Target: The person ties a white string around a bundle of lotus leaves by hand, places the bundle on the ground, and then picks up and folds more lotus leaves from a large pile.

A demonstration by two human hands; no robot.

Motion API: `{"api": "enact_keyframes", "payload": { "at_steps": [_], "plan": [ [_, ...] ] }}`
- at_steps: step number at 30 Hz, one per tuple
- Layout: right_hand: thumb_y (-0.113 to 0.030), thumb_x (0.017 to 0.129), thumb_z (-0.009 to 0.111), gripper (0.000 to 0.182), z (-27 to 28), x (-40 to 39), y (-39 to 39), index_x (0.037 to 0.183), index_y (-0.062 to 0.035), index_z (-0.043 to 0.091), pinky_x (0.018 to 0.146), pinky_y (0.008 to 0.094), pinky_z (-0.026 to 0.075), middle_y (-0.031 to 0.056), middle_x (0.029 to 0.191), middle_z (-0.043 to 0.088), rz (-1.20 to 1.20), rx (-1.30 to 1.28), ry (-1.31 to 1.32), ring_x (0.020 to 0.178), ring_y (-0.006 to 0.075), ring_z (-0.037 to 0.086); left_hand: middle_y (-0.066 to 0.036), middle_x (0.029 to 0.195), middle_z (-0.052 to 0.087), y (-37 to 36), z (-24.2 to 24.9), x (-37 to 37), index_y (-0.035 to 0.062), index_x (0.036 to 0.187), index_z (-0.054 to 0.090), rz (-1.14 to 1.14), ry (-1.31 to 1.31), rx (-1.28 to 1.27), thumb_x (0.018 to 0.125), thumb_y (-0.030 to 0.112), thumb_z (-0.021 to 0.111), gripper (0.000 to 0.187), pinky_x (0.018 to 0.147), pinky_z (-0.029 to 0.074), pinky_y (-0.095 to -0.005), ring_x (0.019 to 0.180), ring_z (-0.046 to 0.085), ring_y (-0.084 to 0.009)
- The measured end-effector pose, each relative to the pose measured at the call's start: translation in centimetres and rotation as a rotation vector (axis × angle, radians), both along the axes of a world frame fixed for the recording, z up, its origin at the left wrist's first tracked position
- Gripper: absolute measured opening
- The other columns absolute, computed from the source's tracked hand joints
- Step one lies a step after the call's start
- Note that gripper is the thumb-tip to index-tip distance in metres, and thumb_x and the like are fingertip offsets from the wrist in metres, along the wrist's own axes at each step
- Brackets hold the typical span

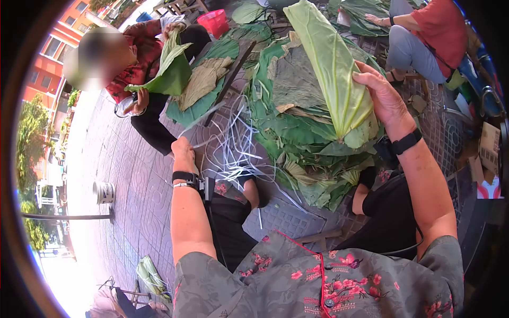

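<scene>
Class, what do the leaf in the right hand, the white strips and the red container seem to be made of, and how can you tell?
Leaf: plant tissue, mostly matte; raised veins fan out across it.
White strips: probably plastic, smooth-looking; they lie thin and loosely curled.
Red container: likely plastic, judging by its bright, even colour.

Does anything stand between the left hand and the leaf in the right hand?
Nothing visible blocks the left hand from the leaf; the strips and pile between them seem to lie lower.
</scene>
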State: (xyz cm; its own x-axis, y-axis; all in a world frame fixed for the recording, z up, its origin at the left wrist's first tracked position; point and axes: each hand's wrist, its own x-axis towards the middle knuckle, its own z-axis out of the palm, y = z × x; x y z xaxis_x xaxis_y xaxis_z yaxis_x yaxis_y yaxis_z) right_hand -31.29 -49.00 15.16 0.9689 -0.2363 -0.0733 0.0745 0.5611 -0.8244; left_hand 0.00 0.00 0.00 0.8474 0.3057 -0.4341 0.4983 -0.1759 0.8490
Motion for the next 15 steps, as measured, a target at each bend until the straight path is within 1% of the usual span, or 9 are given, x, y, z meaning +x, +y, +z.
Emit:
{"api": "enact_keyframes", "payload": {
  "at_steps": [1, 4, 6, 7, 10, 12, 14, 15],
  "plan": [
    [-0.012, 0.088, 0.069, 0.053, 0.0, 0.0, -0.1, 0.136, 0.0012, 0.051, 0.097, 0.0319, 0.049, 0.0091, 0.118, 0.065, -0.003, -0.007, -0.008, 0.106, 0.0175, 0.064, -0.016, 0.069, 0.051, 0.8, -0.7, -0.3, -0.0050, 0.100, 0.056, -0.046, 0.074, 0.020, 0.085, 0.011, 0.043, 0.025, 0.049, 0.053, -0.0431, 0.049, 0.049, -0.0276],
    [-0.013, 0.088, 0.069, 0.054, -0.6, 0.2, 0.2, 0.137, 0.0009, 0.051, 0.096, 0.0317, 0.050, 0.0090, 0.119, 0.065, -0.008, -0.031, 0.017, 0.106, 0.0172, 0.064, -0.020, 0.072, 0.055, 2.0, -4.3, -0.9, -0.0085, 0.096, 0.055, -0.298, 0.167, 0.198, 0.085, 0.016, 0.046, 0.028, 0.041, 0.046, -0.0443, 0.056, 0.059, -0.0339],
    [-0.011, 0.087, 0.070, 0.054, -0.9, 0.4, 0.9, 0.137, 0.0005, 0.051, 0.095, 0.0316, 0.051, 0.0087, 0.119, 0.065, 0.020, -0.012, 0.035, 0.105, 0.0169, 0.064, -0.024, 0.079, 0.061, -0.9, -3.6, -3.3, -0.0105, 0.098, 0.056, -0.418, 0.068, 0.245, 0.085, 0.018, 0.049, 0.032, 0.045, 0.047, -0.0484, 0.062, 0.064, -0.0390],
    [-0.011, 0.087, 0.070, 0.054, -0.8, 0.5, 1.0, 0.136, 0.0004, 0.051, 0.095, 0.0315, 0.051, 0.0085, 0.118, 0.065, 0.030, -0.013, 0.040, 0.105, 0.0168, 0.064, -0.025, 0.093, 0.066, -3.4, -0.4, -4.1, -0.0097, 0.104, 0.059, -0.499, 0.143, 0.393, 0.085, 0.023, 0.054, 0.038, 0.062, 0.055, -0.0482, 0.077, 0.068, -0.0397],
    [-0.007, 0.085, 0.071, 0.055, -0.5, 0.6, 2.7, 0.136, -0.0004, 0.051, 0.094, 0.0314, 0.052, 0.0083, 0.118, 0.065, 0.032, -0.037, 0.051, 0.103, 0.0162, 0.065, -0.022, 0.097, 0.069, -8.8, 0.4, -5.6, -0.0075, 0.104, 0.064, -0.474, -0.547, 0.890, 0.087, 0.025, 0.058, 0.037, 0.073, 0.055, -0.0400, 0.082, 0.069, -0.0333],
    [-0.004, 0.084, 0.071, 0.055, -0.8, 0.6, 3.7, 0.135, 0.0000, 0.050, 0.094, 0.0315, 0.052, 0.0078, 0.116, 0.066, 0.065, -0.039, 0.057, 0.103, 0.0162, 0.065, -0.018, 0.100, 0.070, -13.4, 4.9, -8.9, -0.0019, 0.115, 0.063, -0.636, -0.563, 0.395, 0.094, 0.030, 0.058, 0.038, 0.079, 0.054, -0.0350, 0.088, 0.068, -0.0274],
    [-0.006, 0.085, 0.070, 0.057, -1.2, 0.5, 4.6, 0.138, 0.0003, 0.047, 0.096, 0.0327, 0.051, 0.0083, 0.118, 0.064, 0.093, -0.030, 0.046, 0.107, 0.0172, 0.064, -0.013, 0.105, 0.070, -17.5, 9.4, -13.5, 0.0002, 0.119, 0.060, -0.810, -0.269, -0.232, 0.100, 0.040, 0.054, 0.045, 0.077, 0.054, -0.0327, 0.090, 0.067, -0.0217],
    [-0.007, 0.086, 0.070, 0.058, -1.0, 0.4, 5.0, 0.139, 0.0002, 0.046, 0.097, 0.0331, 0.050, 0.0086, 0.120, 0.064, 0.107, -0.013, 0.043, 0.108, 0.0175, 0.063, -0.014, 0.109, 0.069, -19.2, 11.3, -15.5, 0.0008, 0.124, 0.058, -0.829, -0.198, -0.362, 0.101, 0.041, 0.052, 0.047, 0.082, 0.053, -0.0371, 0.095, 0.066, -0.0234]
  ]
}}
